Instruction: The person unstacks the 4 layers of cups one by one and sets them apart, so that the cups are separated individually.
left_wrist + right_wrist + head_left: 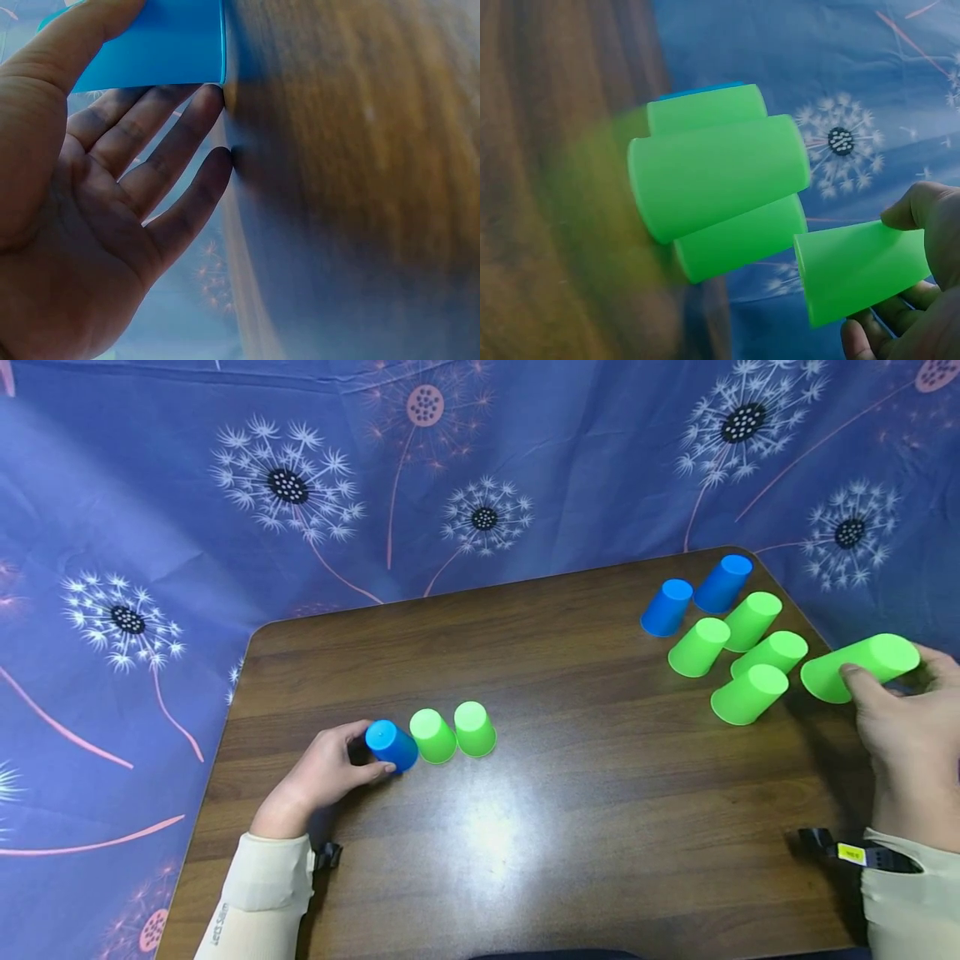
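Observation:
On the left part of the table, my left hand [321, 770] holds an upside-down blue cup [393, 747] between thumb and fingers. In the left wrist view, the cup's rim is right at the tabletop. Two upside-down green cups [432, 737] stand in a row just right of it. At the right, my right hand [911, 735] grips another green cup [851, 668] with the thumb on its near side. The right wrist view shows that held cup [859, 274] raised beside the other green cups, its mouth facing them.
Several upside-down green cups [748, 695] stand grouped at the right of the wooden table [585, 827]. Behind them, two blue cups [667, 608] sit near the far right corner. A blue cloth with dandelion prints [570, 468] hangs along the back edge.

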A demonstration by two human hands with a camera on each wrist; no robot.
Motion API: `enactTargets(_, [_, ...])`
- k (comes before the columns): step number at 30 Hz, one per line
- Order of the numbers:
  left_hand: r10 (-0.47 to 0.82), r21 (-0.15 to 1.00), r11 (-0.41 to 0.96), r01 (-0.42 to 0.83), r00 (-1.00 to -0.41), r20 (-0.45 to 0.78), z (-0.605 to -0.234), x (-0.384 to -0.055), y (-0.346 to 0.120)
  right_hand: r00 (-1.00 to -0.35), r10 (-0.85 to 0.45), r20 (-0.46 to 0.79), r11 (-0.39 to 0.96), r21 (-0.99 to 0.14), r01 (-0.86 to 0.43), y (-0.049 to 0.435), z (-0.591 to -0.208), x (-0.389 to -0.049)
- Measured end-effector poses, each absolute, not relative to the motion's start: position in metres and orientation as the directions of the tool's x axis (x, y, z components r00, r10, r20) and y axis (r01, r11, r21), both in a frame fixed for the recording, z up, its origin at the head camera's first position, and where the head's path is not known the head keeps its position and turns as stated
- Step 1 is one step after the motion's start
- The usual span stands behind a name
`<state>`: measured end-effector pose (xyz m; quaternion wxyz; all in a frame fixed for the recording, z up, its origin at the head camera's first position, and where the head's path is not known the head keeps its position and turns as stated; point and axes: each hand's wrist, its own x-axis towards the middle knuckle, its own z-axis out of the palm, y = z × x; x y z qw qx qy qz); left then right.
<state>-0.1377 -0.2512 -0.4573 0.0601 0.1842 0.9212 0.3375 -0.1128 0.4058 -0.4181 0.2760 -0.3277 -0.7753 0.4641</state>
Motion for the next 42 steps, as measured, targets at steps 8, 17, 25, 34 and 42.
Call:
enactTargets(8, [0.378,0.647,0.704,0.291,-0.926,0.005,-0.458,-0.138,-0.251,-0.632,0.774,0.032,0.331,-0.872,0.361,0.409,-0.432,-0.114])
enactTargets(17, [0.381,0.647,0.703,0.295,-0.925,0.009,-0.458,-0.139,-0.252,-0.673,0.738,-0.043,0.376,-0.803,0.463,0.411,-0.442,-0.116])
enactTargets(25, [0.375,0.636,0.717,0.286,-0.927,-0.006,-0.457,-0.139,-0.252,-0.728,0.682,-0.071,0.449,-0.745,0.494,0.411,-0.45,-0.117])
enactTargets(34, [0.37,0.643,0.712,0.282,-0.929,-0.002,-0.458,-0.14,-0.252,-0.749,0.661,-0.05,0.494,-0.721,0.485,0.409,-0.453,-0.116])
enactTargets(42, [0.374,0.649,0.706,0.282,-0.927,-0.004,-0.458,-0.141,-0.253,-0.754,0.652,-0.082,0.488,-0.716,0.5,0.409,-0.449,-0.113])
